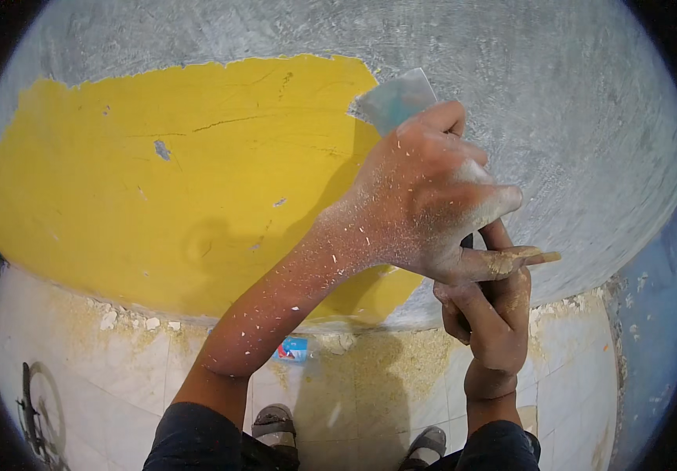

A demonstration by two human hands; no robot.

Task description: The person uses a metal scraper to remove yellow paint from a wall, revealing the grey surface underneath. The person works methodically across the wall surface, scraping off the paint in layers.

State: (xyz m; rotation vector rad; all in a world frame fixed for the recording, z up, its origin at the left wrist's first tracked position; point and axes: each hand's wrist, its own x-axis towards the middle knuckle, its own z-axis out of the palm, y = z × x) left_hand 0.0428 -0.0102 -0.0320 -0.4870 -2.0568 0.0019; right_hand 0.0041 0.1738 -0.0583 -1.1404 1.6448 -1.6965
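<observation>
A broad metal blade of a paint scraper (398, 99) lies against the wall, at the right edge of a patch of yellow paint (227, 194). Curled around the scraper just behind its blade is my left hand (432, 194), dusted with pale flakes. Beneath it, my right hand (494, 318) grips the dark handle, most of which the fingers hide. One left finger sticks out to the right and is caked with yellowish dust. Bare grey wall surface (568, 147) shows above and to the right of the yellow.
Yellow flakes and dust (409, 359) cover the tiled floor (338, 424) along the wall's foot. A plastic bottle with a blue label (292, 350) lies there. My sandalled feet stand below. A blue wall (656, 318) is at right; a dark object (32, 412) stands lower left.
</observation>
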